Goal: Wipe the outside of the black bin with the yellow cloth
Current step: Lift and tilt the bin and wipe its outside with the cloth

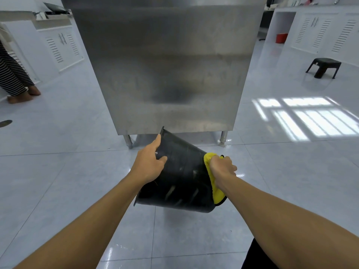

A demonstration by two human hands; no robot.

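Observation:
The black bin (pixel 180 175) is held off the floor, tipped on its side, in the middle of the head view. Its open rim faces left and its base faces right. My left hand (pixel 149 162) grips the rim, thumb on the outer wall and fingers over the edge. The yellow cloth (pixel 210 177) lies against the bin's right end, by the base. My right hand (pixel 222 169) is closed on the cloth and presses it to the bin. Part of the cloth is hidden under that hand.
A tall stainless steel cabinet (pixel 165 70) on short legs stands just behind the bin. White cupboards (pixel 62 47) line the left and right walls. A black stool (pixel 324 67) sits at the right. A person's bare feet (pixel 23 94) stand at the far left on the glossy tiled floor (pixel 58 181).

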